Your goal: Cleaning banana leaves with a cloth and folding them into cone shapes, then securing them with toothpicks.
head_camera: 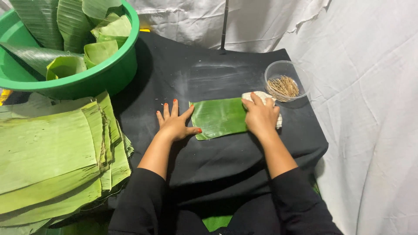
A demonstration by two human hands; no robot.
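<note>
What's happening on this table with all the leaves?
A person is working on a piece of banana leaf laid flat on a black cloth. The left hand pins its left edge, while the right hand presses a white cloth pad on its right end. A stack of leaves, a green basin and a bowl of toothpicks sit nearby.

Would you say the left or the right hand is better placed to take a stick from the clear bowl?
Probably the right hand: it lies on the cloth at the leaf's right end, just beside the bowl. The left hand holds the leaf's far end.
</note>
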